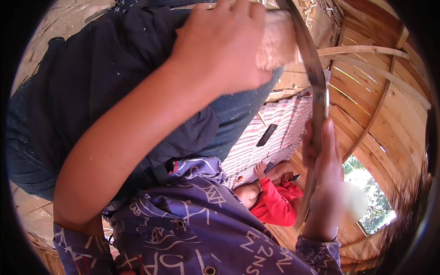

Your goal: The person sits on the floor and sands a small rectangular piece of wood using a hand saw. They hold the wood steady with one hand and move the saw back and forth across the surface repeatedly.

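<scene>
My left hand reaches across my lap and is closed around a pale, rough-faced wooden block. The far ends of its fingers are cut off at the top edge. Right beside the block runs a long, narrow, dark strip, bent by the lens; I cannot tell whether it is wood or a blade. My right hand is wrapped around the lower part of this strip, thumb on one side and fingers on the other. Whether strip and block touch is unclear. Under my left forearm lie dark trousers and dark cloth.
A person in a red top sits by a striped cloth, a phone-like thing in hand. On the cloth lies a black flat object. Plank walls with curved ribs and a bright opening are at the right. Wood shavings show at the top.
</scene>
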`<state>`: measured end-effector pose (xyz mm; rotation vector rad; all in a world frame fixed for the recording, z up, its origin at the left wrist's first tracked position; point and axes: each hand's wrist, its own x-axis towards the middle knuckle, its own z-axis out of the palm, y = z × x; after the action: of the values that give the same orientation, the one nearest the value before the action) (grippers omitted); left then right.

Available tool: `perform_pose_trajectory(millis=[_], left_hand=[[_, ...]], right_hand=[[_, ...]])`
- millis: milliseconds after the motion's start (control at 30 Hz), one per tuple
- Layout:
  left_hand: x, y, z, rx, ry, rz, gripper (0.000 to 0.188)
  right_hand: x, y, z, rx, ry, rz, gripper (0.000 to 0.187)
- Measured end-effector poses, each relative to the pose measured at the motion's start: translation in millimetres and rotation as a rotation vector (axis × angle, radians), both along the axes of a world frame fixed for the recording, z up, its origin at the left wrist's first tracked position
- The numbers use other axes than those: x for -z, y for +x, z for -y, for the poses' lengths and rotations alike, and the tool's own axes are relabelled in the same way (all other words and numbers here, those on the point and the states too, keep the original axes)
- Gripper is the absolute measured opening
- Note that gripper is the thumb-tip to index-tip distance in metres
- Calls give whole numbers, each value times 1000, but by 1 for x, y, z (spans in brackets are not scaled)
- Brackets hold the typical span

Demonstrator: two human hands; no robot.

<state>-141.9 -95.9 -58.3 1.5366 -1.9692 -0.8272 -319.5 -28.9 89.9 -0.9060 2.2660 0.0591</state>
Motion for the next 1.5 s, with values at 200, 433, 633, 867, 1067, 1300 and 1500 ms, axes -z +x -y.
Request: perform_pose_trajectory(millis=[200,433,633,867,1067,1300,1500], left_hand=[[-11,11,3,-10,105,-38,72],[-21,11,23,229,336,-36,79],[5,3,15,70,160,-45,82],[-18,7,21,74,287,48,81],[-20,7,18,93,254,22,81],[-17,8,20,115,262,36,82],[-31,10,11,129,165,36,83]], right_hand=[[46,8,36,-110,-119,139,54],[56,-6,-8,-56,-273,344,45],[45,-15,-29,-15,-307,411,48],[2,-34,-77,121,-207,289,55],[10,-53,-95,-27,-229,425,62],[0,-38,-102,141,-232,156,51],[-19,-48,-113,151,-164,281,47]])
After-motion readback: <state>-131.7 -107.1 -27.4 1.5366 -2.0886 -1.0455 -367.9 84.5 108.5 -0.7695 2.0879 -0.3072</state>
